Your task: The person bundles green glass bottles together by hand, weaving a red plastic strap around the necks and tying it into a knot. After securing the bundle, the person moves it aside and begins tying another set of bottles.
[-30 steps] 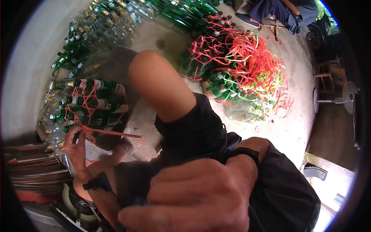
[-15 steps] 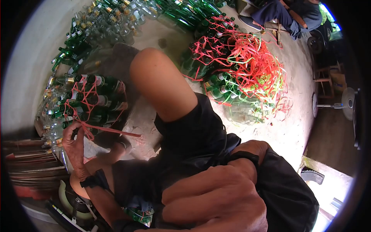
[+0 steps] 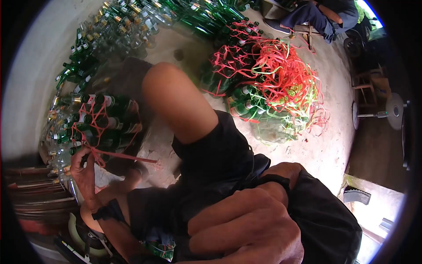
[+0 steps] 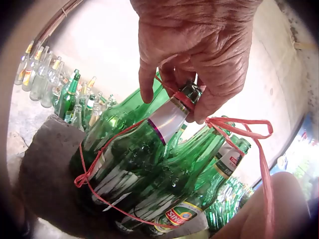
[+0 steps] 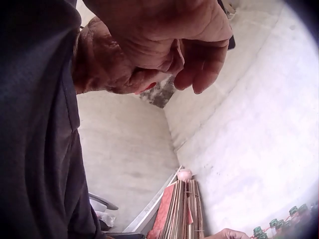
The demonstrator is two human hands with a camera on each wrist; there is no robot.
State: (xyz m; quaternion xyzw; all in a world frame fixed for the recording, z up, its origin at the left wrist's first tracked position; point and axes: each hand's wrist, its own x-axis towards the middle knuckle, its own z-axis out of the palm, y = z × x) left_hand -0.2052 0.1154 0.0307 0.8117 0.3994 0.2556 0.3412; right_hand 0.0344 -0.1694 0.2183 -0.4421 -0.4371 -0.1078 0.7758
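A bundle of green glass bottles lies on its side by my raised knee, laced with a red plastic strap. My left hand pinches that strap at the bottle mouths. In the left wrist view the left hand holds the red strap round the neck of the top bottle, and a loop trails right past my knee. My right hand sits close to the camera on my black shorts, fingers curled. The right wrist view shows a red sliver inside the right hand.
Loose green and clear bottles line the curved wall. A tangle of red and green straps covers more tied bottles. Another person sits at the top right, with a fan farther right. Stacked flat boards lie at my left.
The view has shifted slightly down and left. My left hand stays at the strap on the bundle, fingers working a little. My right hand has risen and curled tighter.
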